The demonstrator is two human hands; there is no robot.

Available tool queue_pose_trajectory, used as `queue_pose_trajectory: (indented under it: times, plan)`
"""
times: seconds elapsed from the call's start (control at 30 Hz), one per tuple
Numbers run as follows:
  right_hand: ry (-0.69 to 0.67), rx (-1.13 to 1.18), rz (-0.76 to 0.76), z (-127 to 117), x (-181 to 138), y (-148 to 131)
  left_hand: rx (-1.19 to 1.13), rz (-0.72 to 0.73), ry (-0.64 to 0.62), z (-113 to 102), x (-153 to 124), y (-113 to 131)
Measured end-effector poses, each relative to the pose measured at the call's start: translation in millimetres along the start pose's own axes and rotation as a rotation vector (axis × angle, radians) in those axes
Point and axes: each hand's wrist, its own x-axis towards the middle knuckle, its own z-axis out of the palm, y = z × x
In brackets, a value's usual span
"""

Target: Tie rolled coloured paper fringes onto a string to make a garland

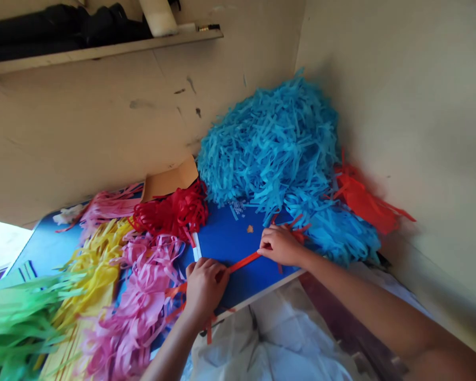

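Between my two hands an orange-red strip of fringed paper [244, 262] is stretched over the blue tabletop. My left hand [207, 286] is closed on one end of it, near the table's front edge, with loose orange fringe hanging out beside the wrist. At the other end my right hand [281, 244] pinches the strip, and more orange fringe sticks out behind the fingers. A white strip [197, 246] lies on the table just beyond my left hand. Both sets of fingertips are partly hidden.
A tall heap of blue fringed paper [273, 137] fills the back corner, with an orange bundle [367, 203] at its right. Red [174, 209], pink [143, 296], yellow [99, 254] and green fringe [19, 323] lie to the left. A shelf [103, 51] juts from the wall above.
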Motion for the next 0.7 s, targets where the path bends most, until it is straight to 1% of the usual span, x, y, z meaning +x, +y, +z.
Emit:
queue_pose_trajectory:
  times: [0.17, 0.27, 0.37, 0.47, 0.5, 0.53, 0.63, 0.67, 0.7]
  plan:
    - [-0.074, -0.037, 0.033, -8, 8, -6, 0.038, 0.020, -0.083, -5, 11, 0]
    - [-0.096, -0.070, 0.047, -10, 10, -7, 0.078, 0.039, -0.118, -7, 16, 0]
    - [-0.092, -0.109, 0.055, -14, 10, -7, 0.129, 0.081, -0.109, -10, 18, 2]
    - [-0.044, -0.160, 0.053, -18, 8, -9, 0.169, 0.184, -0.074, -13, 15, 6]
    - [-0.026, -0.176, 0.020, -18, 6, -11, 0.181, 0.229, -0.068, -13, 14, 7]
    - [-0.013, -0.193, -0.055, -18, 4, -13, 0.192, 0.272, -0.064, -14, 13, 8]
    - [0.014, -0.276, -0.408, -11, 0, -20, 0.219, 0.367, -0.052, -14, 9, 11]
    - [0.026, -0.317, -0.506, -7, -1, -22, 0.226, 0.385, -0.045, -14, 9, 13]
    - [0.043, -0.361, -0.567, -4, -1, -23, 0.232, 0.397, -0.036, -13, 8, 15]
